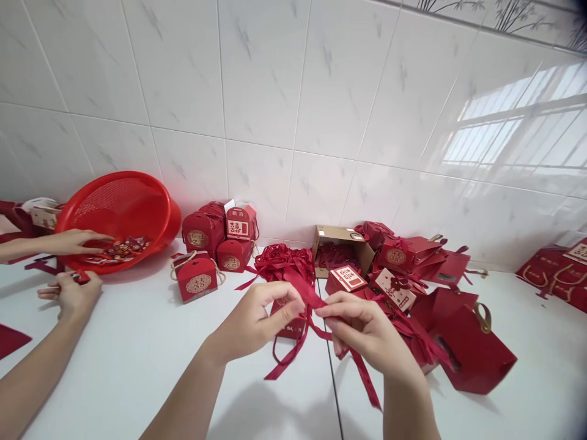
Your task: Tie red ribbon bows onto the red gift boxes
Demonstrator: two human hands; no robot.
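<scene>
My left hand (259, 318) and my right hand (364, 327) meet over the white table, both pinched on a red ribbon (316, 305) stretched between them. Its loose ends (288, 357) hang down to the tabletop. Under the ribbon sits a small red gift box (287, 327), partly hidden by my fingers. Just behind lies a heap of red ribbons (284, 263).
Another person's hands (73, 293) work at the left by a red plastic basket (123, 211) holding small red packets. Finished red gift boxes (215, 238) stand by the tiled wall. An open cardboard box (342, 241), flat red boxes (472, 348) and tags (394, 290) lie right.
</scene>
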